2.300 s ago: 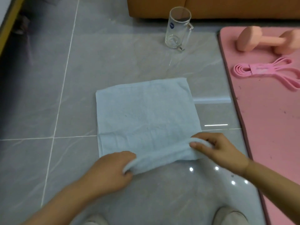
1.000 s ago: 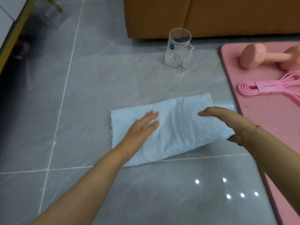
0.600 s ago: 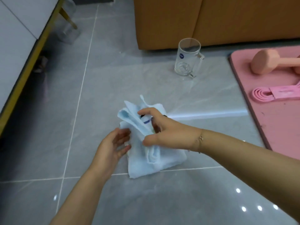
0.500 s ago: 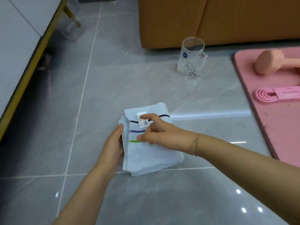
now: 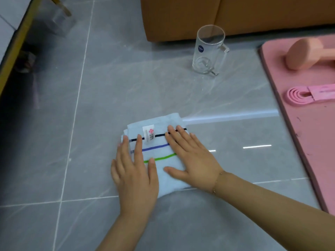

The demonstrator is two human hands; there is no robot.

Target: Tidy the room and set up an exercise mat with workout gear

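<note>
Item 1, nearest: left hand (image 5: pixel 135 175), flat, fingers straight and spread, palm down on the left part of the towel, gripping nothing.

Item 2: right hand (image 5: pixel 190 157), likewise flat and released, fingers straight, pressing the right part of the towel; a thin bracelet (image 5: pixel 216 183) at the wrist.

Item 3: towel (image 5: pixel 159 140), pale blue, folded into a compact stack lying on the grey tiled floor (image 5: pixel 90 105), just left of the mat. Three thin stripes (dark, blue, green) and a white label (image 5: pixel 148 133) face up.

Item 4, right side: exercise mat (image 5: pixel 308 151), pink, spread on the floor, apart from the towel. On it, a coiled pink resistance band (image 5: pixel 299 96) and, farther off, a pink dumbbell (image 5: pixel 301 53).

Item 5, beyond the towel: glass mug (image 5: pixel 208 49), clear, upright, apparently empty, on the floor between towel and sofa.

Item 6, farthest: orange-brown sofa base (image 5: pixel 181 17); at far left, the gold-edged rim of a piece of furniture (image 5: pixel 16 42).

Step in hand, as judged: flattening the finished fold.

Next move, as judged: grasp the stack from both sides so the layers stay together, lift it and carry it right onto bare mat, away from the band. The mug seems still to need placing.
</note>
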